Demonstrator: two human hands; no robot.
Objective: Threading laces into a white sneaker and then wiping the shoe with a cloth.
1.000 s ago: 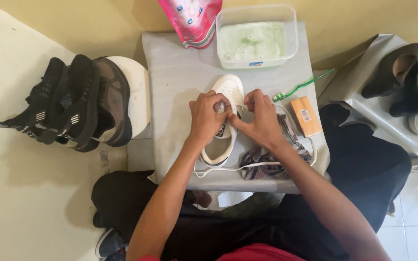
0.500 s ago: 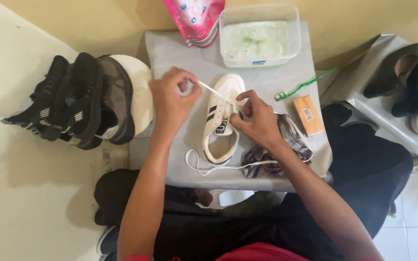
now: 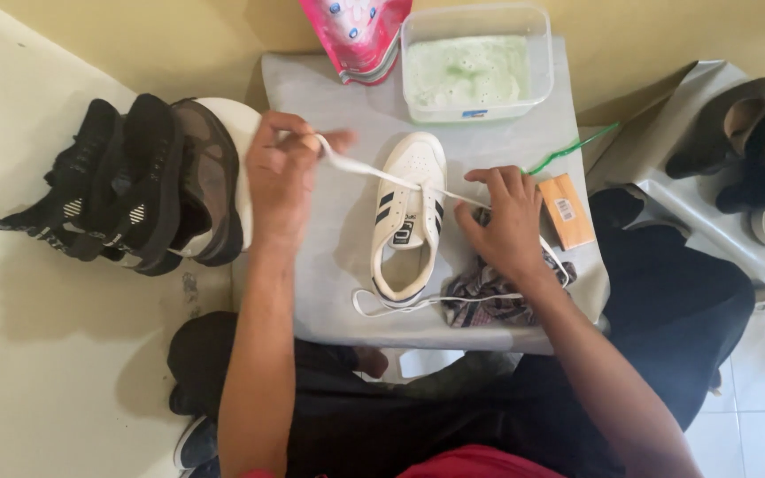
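Note:
A white sneaker (image 3: 411, 221) with dark side stripes lies on a small grey-covered table (image 3: 329, 292), toe pointing away from me. My left hand (image 3: 283, 173) pinches a white shoelace (image 3: 360, 168) and holds it stretched out to the left of the shoe. My right hand (image 3: 505, 219) rests just right of the shoe with fingertips on the lace where it leaves the eyelets. Loose lace loops around the heel. A crumpled checked cloth (image 3: 489, 296) lies under my right wrist.
A clear tub (image 3: 475, 66) of pale green soapy water and a pink pouch (image 3: 360, 35) stand at the table's far edge. A green toothbrush (image 3: 568, 150) and an orange bar (image 3: 567, 211) lie right. Dark shoes (image 3: 126, 186) are stacked left; more shoes (image 3: 745, 142) sit right.
My left hand has left the shoe and moved left, drawing the lace out through the eyelets until it is taut. My right hand stayed beside the shoe.

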